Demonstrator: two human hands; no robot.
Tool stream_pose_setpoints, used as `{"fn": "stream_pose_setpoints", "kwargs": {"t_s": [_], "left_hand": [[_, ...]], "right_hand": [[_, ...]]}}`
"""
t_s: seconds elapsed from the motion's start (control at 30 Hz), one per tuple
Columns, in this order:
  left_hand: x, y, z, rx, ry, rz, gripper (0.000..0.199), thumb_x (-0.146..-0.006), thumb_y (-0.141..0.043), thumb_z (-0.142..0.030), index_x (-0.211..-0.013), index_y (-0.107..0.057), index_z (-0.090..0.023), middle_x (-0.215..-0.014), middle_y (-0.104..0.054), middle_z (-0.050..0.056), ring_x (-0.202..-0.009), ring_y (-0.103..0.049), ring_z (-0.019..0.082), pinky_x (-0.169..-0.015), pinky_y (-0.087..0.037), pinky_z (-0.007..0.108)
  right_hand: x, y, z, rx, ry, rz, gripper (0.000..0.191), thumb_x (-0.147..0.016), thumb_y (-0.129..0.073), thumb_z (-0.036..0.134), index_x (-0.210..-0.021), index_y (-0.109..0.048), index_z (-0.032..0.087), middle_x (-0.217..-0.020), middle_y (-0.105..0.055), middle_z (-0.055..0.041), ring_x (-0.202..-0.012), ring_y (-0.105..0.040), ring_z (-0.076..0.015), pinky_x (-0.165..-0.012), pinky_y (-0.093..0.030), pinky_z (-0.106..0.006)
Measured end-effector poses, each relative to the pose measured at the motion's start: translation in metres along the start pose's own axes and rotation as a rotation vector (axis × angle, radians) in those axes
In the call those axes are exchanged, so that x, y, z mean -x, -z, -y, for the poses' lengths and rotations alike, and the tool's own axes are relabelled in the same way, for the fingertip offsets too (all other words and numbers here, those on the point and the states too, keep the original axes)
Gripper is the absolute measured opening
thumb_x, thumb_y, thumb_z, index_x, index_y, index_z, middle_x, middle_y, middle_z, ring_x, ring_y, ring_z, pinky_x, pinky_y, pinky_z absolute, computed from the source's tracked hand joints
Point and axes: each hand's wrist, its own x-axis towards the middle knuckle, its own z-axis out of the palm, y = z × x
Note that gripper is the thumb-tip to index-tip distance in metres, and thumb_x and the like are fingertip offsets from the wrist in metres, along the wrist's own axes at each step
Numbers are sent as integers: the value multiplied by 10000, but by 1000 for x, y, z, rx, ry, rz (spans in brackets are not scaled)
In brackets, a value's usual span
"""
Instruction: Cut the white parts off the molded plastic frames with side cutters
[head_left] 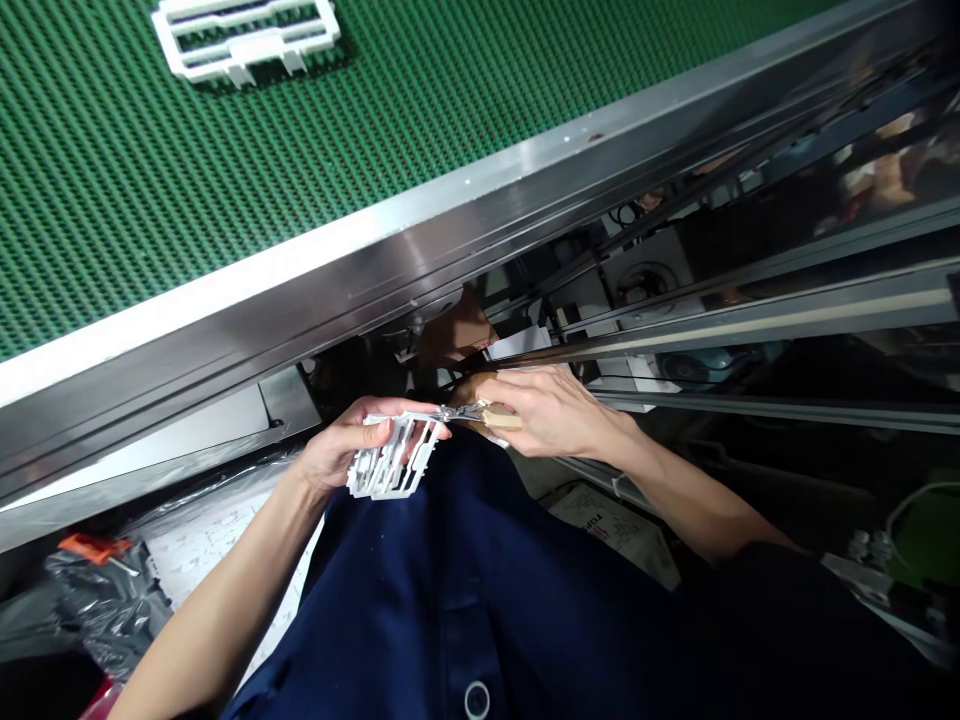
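Note:
My left hand grips a white plastic frame with slotted openings, held in front of my dark blue garment. Thumb and fingers close on the frame's upper side. In my right hand is a pair of nippers with pale yellow handles. Their metal jaws reach the frame's upper right corner, close to my left fingertips. Whether the jaws are closed on the plastic is too small to tell. A similar white plastic frame lies on the green conveyor belt.
The conveyor's metal edge runs diagonally in front of me. Metal rails extend to the right over dark machinery. At lower left are an orange-handled item, grey plastic wrapping and a white printed sheet. A printed box sits below my right arm.

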Motion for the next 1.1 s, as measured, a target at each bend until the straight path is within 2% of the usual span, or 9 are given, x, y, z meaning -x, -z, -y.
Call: {"fn": "stream_pose_setpoints", "kwargs": {"t_s": [0.1, 0.2, 0.4, 0.5, 0.6, 0.8, 0.97, 1.1], "left_hand": [[-1, 0, 1, 15, 1, 1, 460, -709, -688, -353, -1108, -662, -127, -1040, -665, 152, -611, -546, 143, -494, -448, 219], [-5, -1, 2, 61, -20, -13, 457, -703, -695, -335, -1100, -661, -111, -1025, -668, 163, -619, -563, 157, -500, -461, 232], [-17, -5, 1, 228, -154, -158, 394, -741, -688, -287, -1107, -645, -146, -1011, -686, 115, -597, -581, 139, -551, -486, 238], [-22, -6, 1, 271, -177, -186, 400, -711, -720, -274, -1084, -647, -147, -985, -692, 96, -597, -577, 137, -541, -485, 237], [-24, -3, 2, 289, -195, -195, 397, -730, -709, -266, -1105, -633, -161, -987, -689, 79, -615, -578, 134, -543, -488, 234], [-24, -1, 5, 282, -216, -161, 395, -767, -686, -280, -1142, -609, -182, -1054, -671, 70, -644, -583, 135, -570, -495, 242], [-26, 1, 5, 282, -236, -137, 411, -769, -689, -281, -1156, -599, -175, -1085, -658, 86, -635, -587, 139, -567, -502, 257], [-28, 6, 10, 281, -274, -205, 476, -716, -739, -270, -1149, -596, -132, -1060, -664, 124, -623, -620, 166, -545, -523, 272]], "right_hand": [[0, 1, -1, -35, -11, 8, 190, -834, -486, 310, -921, -619, 207, -754, -600, -14, -641, -493, -119, -540, -206, -251], [-2, -2, -3, -191, -59, 17, 174, -833, -493, 324, -859, -608, 196, -689, -564, 9, -594, -447, -99, -544, -228, -239], [-5, -31, -1, -850, -348, -213, 275, -842, -509, 433, -764, -511, 169, -627, -484, 38, -546, -405, -73, -537, -314, -209], [-4, -49, 6, -1175, -381, -219, 256, -821, -553, 423, -782, -488, 178, -631, -507, 39, -520, -416, -68, -517, -331, -210], [-2, -61, 13, -1362, -380, -237, 234, -790, -609, 378, -816, -494, 177, -654, -540, 23, -520, -427, -73, -498, -335, -215], [1, -69, 26, -1525, -383, -286, 242, -725, -680, 291, -840, -504, 172, -668, -543, 22, -545, -447, -76, -503, -340, -216], [2, -67, 35, -1559, -342, -262, 205, -754, -654, 264, -850, -498, 170, -712, -573, 4, -573, -475, -82, -546, -380, -229], [-7, -67, 43, -1479, -385, -302, 232, -728, -673, 292, -849, -513, 173, -748, -563, 9, -626, -513, -92, -616, -432, -239]]}}
